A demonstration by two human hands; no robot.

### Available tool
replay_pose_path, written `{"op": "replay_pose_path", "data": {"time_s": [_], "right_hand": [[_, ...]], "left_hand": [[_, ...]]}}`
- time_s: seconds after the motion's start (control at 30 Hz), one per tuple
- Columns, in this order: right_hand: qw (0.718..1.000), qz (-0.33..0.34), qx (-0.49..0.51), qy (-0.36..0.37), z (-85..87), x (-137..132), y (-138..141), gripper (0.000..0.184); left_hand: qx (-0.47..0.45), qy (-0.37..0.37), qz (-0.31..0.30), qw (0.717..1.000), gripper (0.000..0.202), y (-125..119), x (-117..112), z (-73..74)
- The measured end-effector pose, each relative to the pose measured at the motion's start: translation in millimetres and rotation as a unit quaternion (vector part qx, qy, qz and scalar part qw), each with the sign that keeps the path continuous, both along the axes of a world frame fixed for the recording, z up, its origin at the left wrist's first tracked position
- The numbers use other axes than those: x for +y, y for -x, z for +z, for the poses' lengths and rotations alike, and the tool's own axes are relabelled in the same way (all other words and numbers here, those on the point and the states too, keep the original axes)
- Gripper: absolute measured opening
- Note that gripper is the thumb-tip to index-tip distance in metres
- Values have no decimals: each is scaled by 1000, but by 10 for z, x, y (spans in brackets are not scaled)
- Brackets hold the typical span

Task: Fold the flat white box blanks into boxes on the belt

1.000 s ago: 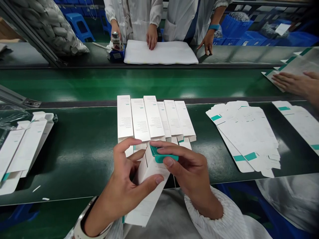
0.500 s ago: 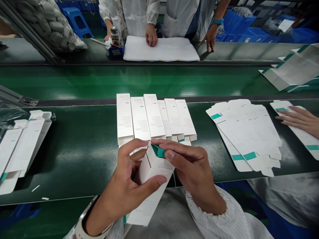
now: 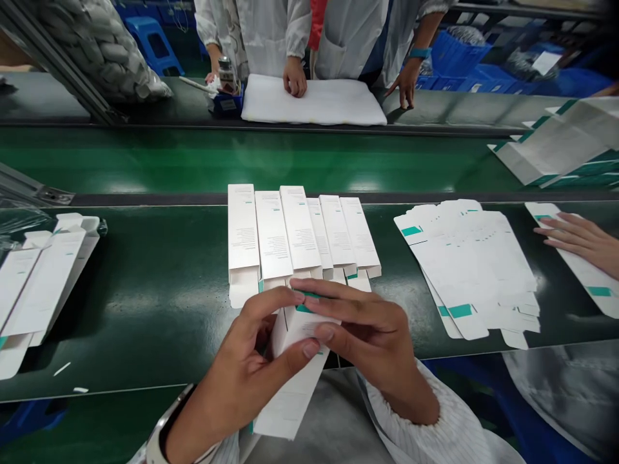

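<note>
Between my hands is a long white carton (image 3: 293, 403) with a teal flap at its upper end, tilted over the table's near edge. My left hand (image 3: 258, 367) wraps its side, thumb across the front face. At the top end, my right hand (image 3: 367, 328) grips the carton, its fingers lying over the teal flap and its thumb on the front. The fingers hide most of that flap. Just beyond my hands, several folded white cartons (image 3: 300, 232) lie side by side in a row. Some of their near-end flaps hang open.
Flat carton blanks (image 3: 474, 270) are stacked to the right, beside another person's hand (image 3: 580, 238) on a blank. More cartons (image 3: 53, 277) lie at left. Across the green conveyor strip (image 3: 193, 158), people in white coats stand by a white pad (image 3: 314, 103).
The teal flap, raised before, is now pressed down over the carton's end by my right hand's fingers. My left hand keeps its hold on the carton.
</note>
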State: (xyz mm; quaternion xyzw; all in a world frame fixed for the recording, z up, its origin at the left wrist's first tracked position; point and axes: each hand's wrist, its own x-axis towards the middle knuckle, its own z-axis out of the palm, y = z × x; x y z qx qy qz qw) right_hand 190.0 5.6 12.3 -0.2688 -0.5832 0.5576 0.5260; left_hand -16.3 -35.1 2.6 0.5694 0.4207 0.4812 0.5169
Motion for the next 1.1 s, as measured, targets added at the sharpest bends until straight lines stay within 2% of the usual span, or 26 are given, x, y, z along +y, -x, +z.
{"op": "replay_pose_path", "data": {"time_s": [0.07, 0.13, 0.17, 0.23, 0.27, 0.3, 0.33, 0.37, 0.4, 0.47, 0.5, 0.57, 0.67, 0.73, 0.8, 0.87, 0.9, 1.0, 1.07, 1.1], "right_hand": [[1000, -1, 7, -5, -29, -7, 6, 39], [1000, 5, 15, 20, -65, -45, 48, 40], [999, 13, 26, 45, -87, -80, 81, 53], [992, 45, 55, 109, -137, -168, 150, 92], [985, 64, 64, 148, -163, -211, 171, 105], [979, 73, 65, 179, -186, -241, 175, 107], [977, 56, 58, 199, -204, -250, 156, 96], [977, 9, 48, 208, -216, -229, 115, 79], [975, -57, 37, 212, -222, -174, 53, 65], [956, -211, 9, 203, -224, 31, -96, 53], [942, -270, -9, 199, -224, 167, -164, 54], [931, -302, -71, 193, -234, 448, -247, 61], [944, -233, -169, 160, -257, 745, -250, 69], [944, -198, -220, 149, -261, 822, -288, 75], [927, -216, -273, 140, -259, 825, -469, 81], [884, -278, -351, 138, -262, 788, -814, 86], [849, -320, -395, 146, -270, 763, -1025, 91], [712, -443, -505, 206, -340, 687, -1638, 109], [642, -481, -543, 247, -418, 656, -1926, 105], [625, -487, -554, 258, -452, 651, -2025, 96]], "left_hand": [[25, -24, 24, 999, 47, -20, 1, -4], [29, -39, 52, 997, 40, -55, 28, 24], [16, -43, 71, 996, 39, -76, 52, 52], [-26, -56, 111, 992, 40, -113, 113, 123], [-44, -67, 127, 989, 43, -120, 151, 157], [-52, -82, 137, 986, 45, -116, 192, 180], [-51, -103, 147, 982, 46, -97, 239, 188], [-41, -128, 161, 978, 45, -60, 292, 178], [-24, -153, 184, 971, 44, -5, 351, 147], [17, -161, 238, 958, 43, 147, 476, 31], [27, -134, 262, 955, 44, 233, 536, -43], [9, -18, 278, 960, 57, 388, 631, -187], [-41, 142, 239, 960, 79, 500, 679, -316], [-44, 180, 217, 958, 85, 499, 660, -332], [-58, 179, 215, 958, 88, 480, 631, -326], [-76, 167, 223, 957, 87, 472, 609, -328], [-82, 160, 227, 957, 85, 474, 602, -335], [-88, 127, 242, 958, 76, 479, 581, -359], [-89, 109, 244, 960, 71, 473, 562, -348], [-81, 100, 242, 962, 68, 468, 550, -328]]}}
